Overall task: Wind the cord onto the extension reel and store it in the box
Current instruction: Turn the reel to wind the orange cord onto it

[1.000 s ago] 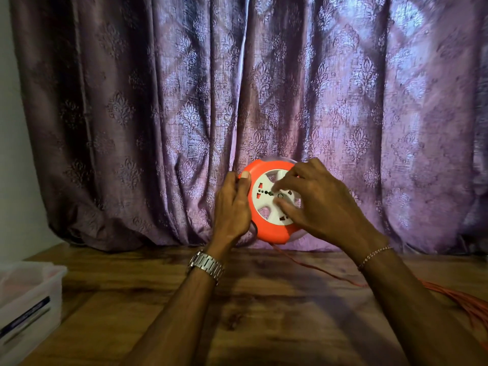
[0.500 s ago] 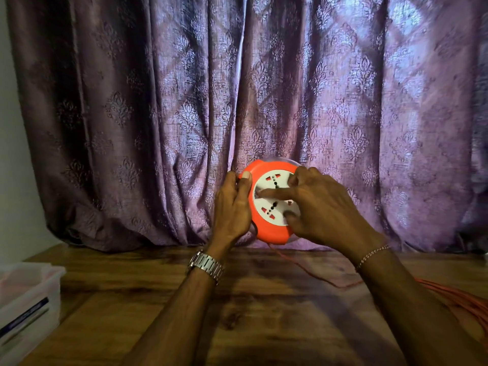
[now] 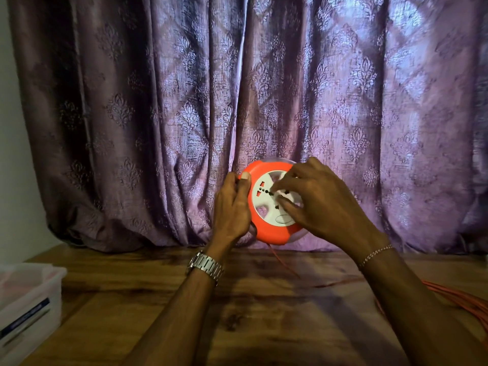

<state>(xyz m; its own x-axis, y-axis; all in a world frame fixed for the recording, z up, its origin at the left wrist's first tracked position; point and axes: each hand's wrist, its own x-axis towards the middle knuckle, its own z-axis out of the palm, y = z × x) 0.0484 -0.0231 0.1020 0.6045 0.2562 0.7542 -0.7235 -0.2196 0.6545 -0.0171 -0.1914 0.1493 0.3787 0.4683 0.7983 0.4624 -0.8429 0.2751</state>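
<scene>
Round orange plastic extension reel [image 3: 266,228] with white socket face held upright above wooden table [image 3: 163,299], left hand [image 3: 232,207] gripping its left rim, right hand [image 3: 322,202] fingers curled onto the face, thin orange cord [image 3: 284,265] trailing down to the table.

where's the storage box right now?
In the head view the box sits at the far left edge on the wooden table, partly cut off by the frame, well left of the left hand and the reel.
</scene>
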